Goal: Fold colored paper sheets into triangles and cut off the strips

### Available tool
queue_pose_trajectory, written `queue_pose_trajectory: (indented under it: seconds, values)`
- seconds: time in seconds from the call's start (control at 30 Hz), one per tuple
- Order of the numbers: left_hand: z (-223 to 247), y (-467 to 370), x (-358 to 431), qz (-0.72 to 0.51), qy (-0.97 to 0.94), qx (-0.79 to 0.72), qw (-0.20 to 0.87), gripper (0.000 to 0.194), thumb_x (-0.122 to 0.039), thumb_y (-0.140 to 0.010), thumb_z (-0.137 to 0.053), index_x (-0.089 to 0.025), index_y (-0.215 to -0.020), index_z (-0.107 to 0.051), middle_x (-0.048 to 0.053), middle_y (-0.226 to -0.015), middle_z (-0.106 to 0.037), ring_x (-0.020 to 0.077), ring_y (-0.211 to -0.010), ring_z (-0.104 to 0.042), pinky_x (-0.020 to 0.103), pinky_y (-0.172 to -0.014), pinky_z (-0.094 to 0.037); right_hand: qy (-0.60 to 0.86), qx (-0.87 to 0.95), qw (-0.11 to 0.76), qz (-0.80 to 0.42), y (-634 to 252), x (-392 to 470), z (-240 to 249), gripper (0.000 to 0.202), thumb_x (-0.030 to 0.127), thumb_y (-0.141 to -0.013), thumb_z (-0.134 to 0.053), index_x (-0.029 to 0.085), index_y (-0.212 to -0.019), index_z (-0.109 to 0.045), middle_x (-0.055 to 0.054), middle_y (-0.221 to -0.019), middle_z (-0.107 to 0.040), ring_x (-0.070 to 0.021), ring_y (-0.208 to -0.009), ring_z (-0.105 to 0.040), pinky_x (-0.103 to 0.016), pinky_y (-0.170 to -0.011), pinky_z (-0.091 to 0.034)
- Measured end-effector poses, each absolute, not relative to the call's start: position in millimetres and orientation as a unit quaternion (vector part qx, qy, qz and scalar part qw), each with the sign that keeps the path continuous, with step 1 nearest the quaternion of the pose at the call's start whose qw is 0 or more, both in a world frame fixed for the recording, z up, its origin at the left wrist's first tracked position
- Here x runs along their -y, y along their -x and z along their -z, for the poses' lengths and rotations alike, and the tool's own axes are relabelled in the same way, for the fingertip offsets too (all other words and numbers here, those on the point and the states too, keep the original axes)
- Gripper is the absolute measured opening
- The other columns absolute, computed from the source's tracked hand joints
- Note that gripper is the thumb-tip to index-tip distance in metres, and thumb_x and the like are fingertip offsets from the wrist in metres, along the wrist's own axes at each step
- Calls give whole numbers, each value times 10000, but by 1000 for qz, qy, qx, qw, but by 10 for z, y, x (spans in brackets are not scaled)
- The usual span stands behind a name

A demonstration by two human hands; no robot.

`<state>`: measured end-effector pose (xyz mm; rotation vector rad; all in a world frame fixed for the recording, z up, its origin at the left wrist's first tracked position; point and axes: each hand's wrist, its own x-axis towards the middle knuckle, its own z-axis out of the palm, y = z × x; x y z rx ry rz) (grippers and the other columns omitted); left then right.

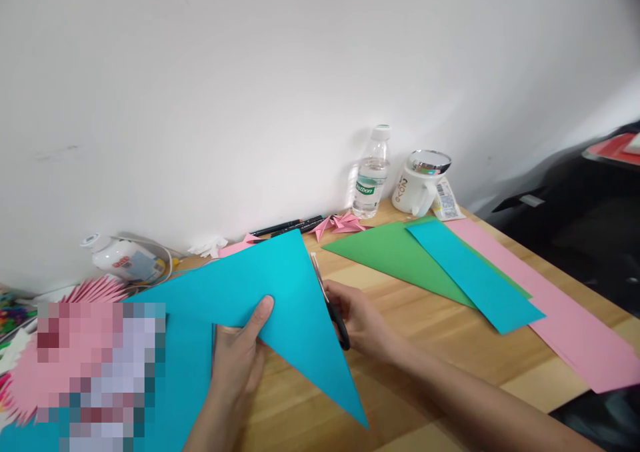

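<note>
Blue sheet (287, 279) and scissors (339, 324), over tabletop (410, 305).
My left hand (243, 353) pinches the sheet (thumb uppermost); my right hand (361, 320) grips the scissors at the sheet's edge.

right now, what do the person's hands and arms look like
The left hand and right hand are ungloved. No watch or bracelet shows at either wrist, and no sleeve covers the visible forearms. Parts of both hands are hidden, so rings can't be ruled out.
</note>
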<state>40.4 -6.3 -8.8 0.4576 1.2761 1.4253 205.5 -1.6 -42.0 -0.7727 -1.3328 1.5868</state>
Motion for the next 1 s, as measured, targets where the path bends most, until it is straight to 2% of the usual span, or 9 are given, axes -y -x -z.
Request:
queue_pose_trajectory:
  seconds: [0.13, 0.3, 0.7, 1.0]
  values:
    - [58, -432, 76, -603, -200, -538, 555, 720, -157, -574, -789, -232, -1238, -519, 88, -1149, -644, 317, -1092, -565, 462, -931, -484, 308, 535, 447, -647, -2050, 15, 419, 323, 352, -608, -769, 177, -797, -574, -12, -750, -595, -152, -718, -537, -265, -654, -444]
    - [60, -430, 99, -592, -210, -539, 562, 724, -217, -549, -811, -194, -1220, -539, 113, -1167, -631, 330, -1094, -560, 474, -932, -482, 319, 525, 457, -643, -2035, 9, 437, 352, 373, -579, -782, 173, -725, -532, 13, -669, -540, -126, -655, -498, -237, -593, -422]
    - [117, -412, 99, -597, -222, -542, 548, 703, -235, -539, -818, -196, -1192, -563, 108, -1167, -631, 326, -1109, -551, 465, -938, -484, 337, 513, 457, -644, -2014, 15, 465, 340, 308, -579, -764, 177, -641, -457, 39, -613, -483, -99, -599, -445, -219, -549, -384]
    - [129, -411, 107, -593, -214, -543, 555, 687, -239, -522, -826, -170, -1161, -583, 124, -1150, -637, 336, -1098, -557, 473, -921, -495, 357, 490, 448, -657, -1985, 34, 521, 295, 278, -596, -740, 164, -664, -477, 52, -583, -477, -61, -513, -390, -179, -443, -307]
